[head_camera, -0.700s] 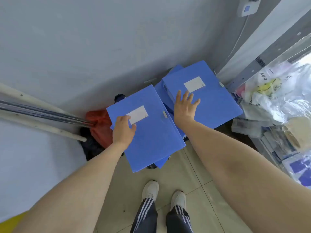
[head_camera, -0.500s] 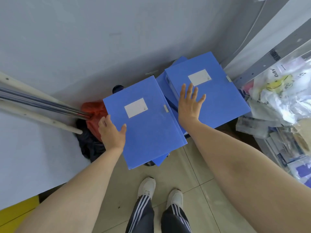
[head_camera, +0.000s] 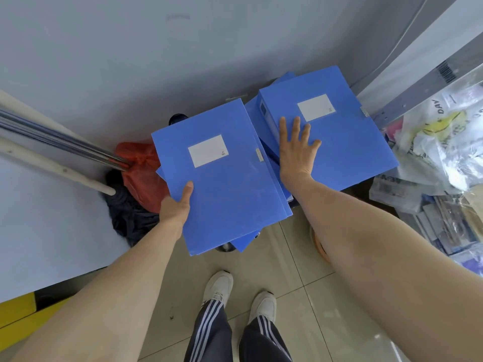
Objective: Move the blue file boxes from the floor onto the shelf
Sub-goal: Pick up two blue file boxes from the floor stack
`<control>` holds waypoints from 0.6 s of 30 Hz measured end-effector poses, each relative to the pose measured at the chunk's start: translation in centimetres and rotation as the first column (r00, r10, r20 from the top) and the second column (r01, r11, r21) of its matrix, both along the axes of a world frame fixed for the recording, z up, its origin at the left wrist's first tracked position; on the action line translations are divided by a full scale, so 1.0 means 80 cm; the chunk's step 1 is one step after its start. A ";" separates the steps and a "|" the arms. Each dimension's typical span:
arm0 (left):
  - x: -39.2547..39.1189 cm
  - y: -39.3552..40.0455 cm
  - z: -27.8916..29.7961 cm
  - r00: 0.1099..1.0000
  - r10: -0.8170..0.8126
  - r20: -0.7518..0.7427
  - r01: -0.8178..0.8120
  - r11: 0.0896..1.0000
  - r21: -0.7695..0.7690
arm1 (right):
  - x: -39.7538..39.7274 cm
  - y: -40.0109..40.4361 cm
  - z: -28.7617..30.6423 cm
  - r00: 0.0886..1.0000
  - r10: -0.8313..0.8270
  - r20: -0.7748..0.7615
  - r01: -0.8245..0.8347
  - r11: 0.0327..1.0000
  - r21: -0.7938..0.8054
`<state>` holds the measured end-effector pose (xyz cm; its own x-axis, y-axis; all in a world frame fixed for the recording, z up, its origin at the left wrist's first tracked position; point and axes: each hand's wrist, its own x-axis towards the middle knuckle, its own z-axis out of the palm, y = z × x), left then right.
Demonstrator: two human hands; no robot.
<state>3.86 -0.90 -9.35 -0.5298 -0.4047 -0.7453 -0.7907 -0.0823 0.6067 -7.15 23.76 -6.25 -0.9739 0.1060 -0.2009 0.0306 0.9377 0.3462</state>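
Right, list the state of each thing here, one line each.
Left file box: closed, lying flat, gripped at its left edge.
Right file box: closed, flat on the pile.
Left hand: gripping the left box, thumb on top.
Right hand: open, palm flat on the right box.
Red bag: crumpled against the wall.

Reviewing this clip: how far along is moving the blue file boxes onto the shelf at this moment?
Nothing looks shelved yet. The left hand grips the left edge of the near blue file box, thumb on top. The right hand lies flat and open on the far blue file box. More blue boxes show beneath, so lifting and shelving all remain.
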 end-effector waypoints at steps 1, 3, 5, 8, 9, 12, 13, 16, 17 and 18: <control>0.000 0.001 0.002 1.000 0.018 -0.007 -0.018 1.000 0.016 | -0.001 0.001 0.001 1.000 0.006 -0.001 -0.006 1.000 0.006; 0.002 0.003 0.007 0.998 0.067 -0.021 -0.067 0.997 0.040 | -0.001 0.001 0.002 1.000 0.013 -0.001 -0.013 1.000 0.017; 0.004 0.005 0.014 0.995 0.088 -0.043 -0.086 0.995 0.050 | 0.000 0.001 0.003 1.000 0.027 0.013 -0.027 0.999 0.030; 0.003 0.008 0.026 0.993 0.090 -0.082 -0.085 0.995 0.059 | 0.000 0.005 0.009 0.998 0.051 0.047 -0.053 0.998 0.047; 0.003 0.007 0.027 0.991 0.092 -0.095 -0.087 0.995 0.058 | 0.000 0.005 0.010 0.997 0.058 0.052 -0.061 0.997 0.049; 0.000 0.008 0.034 0.989 0.090 -0.118 -0.085 0.995 0.043 | 0.002 0.005 0.009 0.995 0.081 0.050 -0.084 0.995 0.048; -0.001 0.009 0.034 0.988 0.089 -0.123 -0.085 0.996 0.041 | 0.002 0.004 0.009 0.994 0.097 0.048 -0.099 0.994 0.047; -0.002 0.013 0.040 0.988 0.081 -0.135 -0.078 0.997 0.028 | 0.003 0.007 0.014 0.992 0.115 0.047 -0.117 0.992 0.044; -0.004 0.013 0.040 0.987 0.081 -0.142 -0.078 0.997 0.026 | 0.004 0.008 0.015 0.994 0.100 0.044 -0.101 0.994 0.038; -0.005 0.013 0.042 0.986 0.081 -0.144 -0.079 0.997 0.019 | 0.007 0.011 0.015 0.996 0.076 0.043 -0.077 0.997 0.027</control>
<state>3.47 0.17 -5.99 -0.5987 -0.4405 -0.6690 -0.6853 -0.1507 0.7125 -6.62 24.62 -5.06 -0.9701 0.0377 -0.2398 -0.0560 0.9265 0.3721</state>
